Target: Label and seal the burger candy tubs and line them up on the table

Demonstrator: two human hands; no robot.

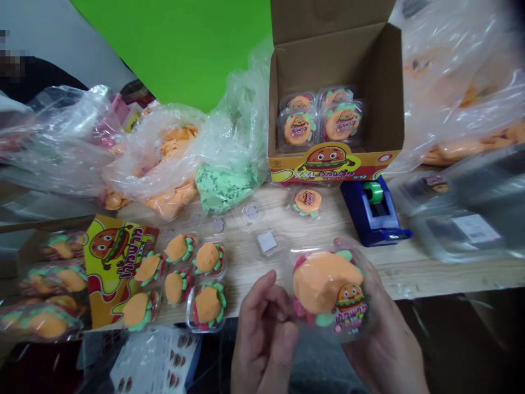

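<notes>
Pale wood counter (410,273), pretty cluttered. Right hand (389,339) cups a clear plastic tub of orange burger gummy (328,290) from below, sticker up. Left hand (262,334) pinches its edge, probably steadying the lid. Beyond the right hand sit a blue tape dispenser (375,213) and, further back, an open cardboard box (385,82).

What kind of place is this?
Probably a small packing table for burger-shaped sweets: an open carton holds sealed packs, plastic bags hold loose orange and green pieces, and the right hand holds a finished pack.
</notes>
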